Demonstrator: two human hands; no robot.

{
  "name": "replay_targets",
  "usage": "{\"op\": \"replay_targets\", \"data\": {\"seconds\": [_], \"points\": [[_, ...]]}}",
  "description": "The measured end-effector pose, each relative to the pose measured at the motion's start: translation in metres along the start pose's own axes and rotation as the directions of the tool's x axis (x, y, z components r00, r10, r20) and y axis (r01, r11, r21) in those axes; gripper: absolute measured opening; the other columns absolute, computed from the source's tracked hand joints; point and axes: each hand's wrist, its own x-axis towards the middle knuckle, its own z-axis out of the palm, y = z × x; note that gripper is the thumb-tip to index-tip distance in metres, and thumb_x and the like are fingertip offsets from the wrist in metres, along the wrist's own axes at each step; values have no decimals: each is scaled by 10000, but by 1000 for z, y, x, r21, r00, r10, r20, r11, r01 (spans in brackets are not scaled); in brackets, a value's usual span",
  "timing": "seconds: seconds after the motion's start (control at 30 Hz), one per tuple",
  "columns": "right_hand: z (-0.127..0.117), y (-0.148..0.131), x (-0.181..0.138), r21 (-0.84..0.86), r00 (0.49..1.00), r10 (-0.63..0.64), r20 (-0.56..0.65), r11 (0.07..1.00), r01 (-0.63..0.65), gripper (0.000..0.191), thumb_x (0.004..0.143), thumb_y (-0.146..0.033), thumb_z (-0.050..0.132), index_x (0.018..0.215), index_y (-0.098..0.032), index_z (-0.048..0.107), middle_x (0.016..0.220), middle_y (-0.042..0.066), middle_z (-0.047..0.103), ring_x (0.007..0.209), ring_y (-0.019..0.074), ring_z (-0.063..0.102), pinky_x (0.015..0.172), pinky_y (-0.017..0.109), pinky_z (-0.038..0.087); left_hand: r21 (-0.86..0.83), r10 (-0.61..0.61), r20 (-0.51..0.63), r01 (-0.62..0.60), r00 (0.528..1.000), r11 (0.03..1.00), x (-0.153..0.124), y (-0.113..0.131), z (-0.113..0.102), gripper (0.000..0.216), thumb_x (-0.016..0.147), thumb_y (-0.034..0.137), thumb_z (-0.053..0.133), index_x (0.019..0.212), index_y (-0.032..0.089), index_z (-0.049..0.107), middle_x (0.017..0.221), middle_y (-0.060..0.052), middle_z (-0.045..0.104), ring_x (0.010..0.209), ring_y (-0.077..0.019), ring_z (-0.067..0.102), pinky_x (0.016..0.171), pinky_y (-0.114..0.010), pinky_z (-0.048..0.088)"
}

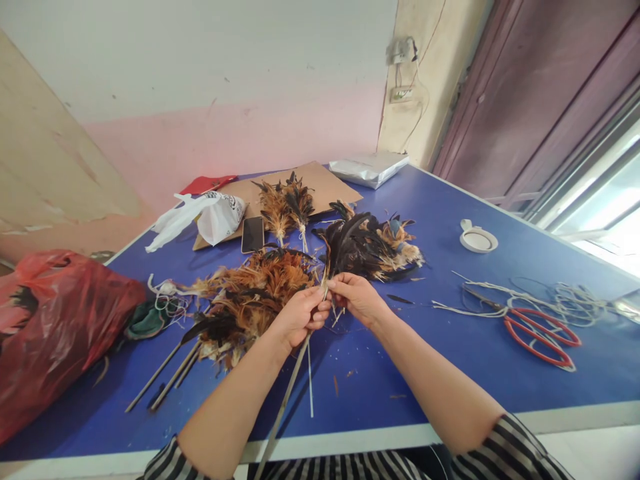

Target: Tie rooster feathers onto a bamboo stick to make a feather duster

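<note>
Fingers (320, 310) of the left hand (300, 317) are closed around the stick (289, 393), and the right hand (357, 297) pinches its thumb and finger together on the held feathers (327, 260) at the top end. Watching from far away, I see the stick is long, thin and pale brown, and it leans down from the hands toward 7 o'clock, past the table edge. Those feathers are dark and point up to 12 o'clock. I can't tell where the string goes under the fingers.

Counting around the hands, I get two small feather bundles (274, 210) at 11 o'clock, one phone (253, 235) between 10 and 11, and one brown feather pile (273, 270) at 9. One black feather pile (353, 243) sits between 1 and 2. At 8 o'clock I see at least three more sticks (153, 378). One pair of red scissors (513, 313) lies at 3 o'clock, and one red bag (65, 333) at 9, past the brown pile.
</note>
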Motion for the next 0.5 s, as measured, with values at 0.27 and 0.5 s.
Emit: {"op": "replay_targets", "data": {"seconds": [0.27, 0.5], "points": [[2, 1, -2, -119, 999, -46, -11, 992, 45, 302, 627, -382, 730, 683, -110, 613, 543, -20, 548, 431, 39, 373, 434, 216, 262, 286, 164, -229, -94, 960, 954, -1, -10, 12, 348, 738, 475, 570, 695, 167, 414, 542, 67, 357, 375, -18, 287, 341, -143, 154], [-7, 0, 0, 62, 995, 68, 70, 995, -73, 260, 567, -281, 788, 645, -127, 593, 551, -17, 596, 481, 56, 490, 493, 202, 354, 203, 81, -148, -50, 986, 978, -5, -9, 15, 293, 749, 418, 579, 739, 155, 450, 572, 57, 376, 395, -16, 281, 343, -139, 136]]}}
